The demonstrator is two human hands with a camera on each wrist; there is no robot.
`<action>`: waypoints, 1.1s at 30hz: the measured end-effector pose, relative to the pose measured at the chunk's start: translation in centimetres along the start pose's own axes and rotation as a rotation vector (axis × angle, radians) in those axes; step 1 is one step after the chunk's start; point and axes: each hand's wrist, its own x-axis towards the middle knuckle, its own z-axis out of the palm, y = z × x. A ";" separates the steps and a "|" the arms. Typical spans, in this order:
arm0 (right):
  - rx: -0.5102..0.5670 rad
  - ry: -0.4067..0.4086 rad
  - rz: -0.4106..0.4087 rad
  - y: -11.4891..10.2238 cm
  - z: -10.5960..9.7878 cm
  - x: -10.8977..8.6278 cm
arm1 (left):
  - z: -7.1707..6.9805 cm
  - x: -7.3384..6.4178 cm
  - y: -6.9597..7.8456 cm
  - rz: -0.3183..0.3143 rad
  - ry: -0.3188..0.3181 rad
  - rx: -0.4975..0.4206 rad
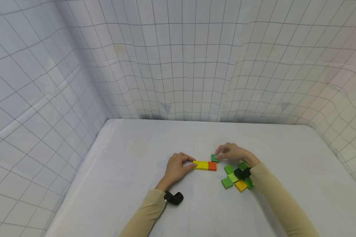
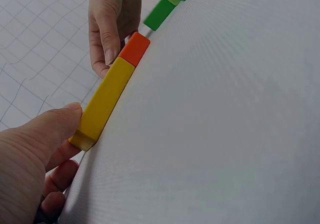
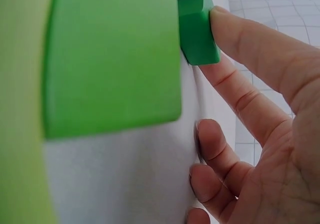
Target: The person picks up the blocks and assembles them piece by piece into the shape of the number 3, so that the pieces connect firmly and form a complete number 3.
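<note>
The person wears long sleeves of plain beige cloth: the left sleeve [image 1: 145, 212] and the right sleeve [image 1: 280, 197] both reach near the wrist and show some soft folds. At the left wrist is a small black device [image 1: 174, 198], bent and with rounded ends; a similar black piece [image 1: 242, 173] is at the right wrist. A thin dark line, perhaps a cable, follows the left sleeve's lower edge. The fingers [image 3: 210, 139] are bare.

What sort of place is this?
Probably a makeshift filming booth, though the pictures can't confirm it: checked cloth hangs behind and to both sides of a white table, and small black devices sit on both wrists.
</note>
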 end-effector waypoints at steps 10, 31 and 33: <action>-0.004 -0.005 -0.023 0.1 0.0 -0.1 | 0.0 0.0 -0.1 0.006 0.001 0.007; -0.024 -0.009 -0.056 -0.8 -0.1 -0.9 | 0.0 0.0 -0.1 0.003 0.003 0.010; -0.027 -0.011 -0.045 -0.8 -0.1 -0.9 | 0.1 0.0 -0.2 0.001 -0.002 0.012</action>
